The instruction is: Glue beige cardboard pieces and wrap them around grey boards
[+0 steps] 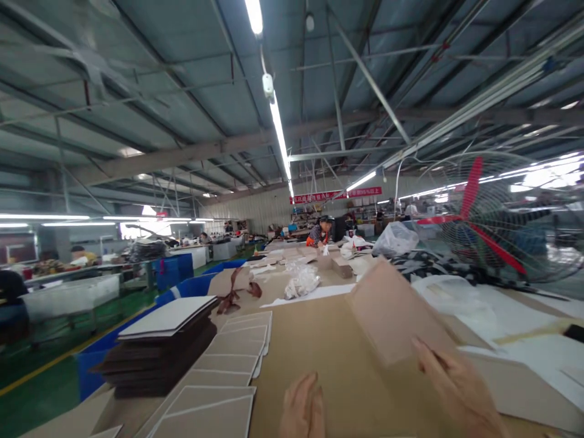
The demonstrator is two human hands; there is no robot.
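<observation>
My right hand point(456, 380) pinches the lower right edge of a flat pinkish-beige sheet point(396, 310). The sheet is tilted up above the brown board-covered table point(310, 340); its exact material cannot be made out. Low in the middle, my left hand point(302, 409) holds nothing, its fingers stretched out close together over the board. To its left lie several overlapping beige panels with white edges point(205, 410). Beyond them stands a stack of dark brown sheets point(159, 365) with a white sheet point(168, 316) on top.
A large fan with red blades point(474, 222) stands at the right. Further up the table are a clear plastic bag point(301, 280), brown scraps point(232, 292) and white sheets point(497, 310). Blue bins point(176, 274) line the left side. A person point(319, 232) leans over the far end.
</observation>
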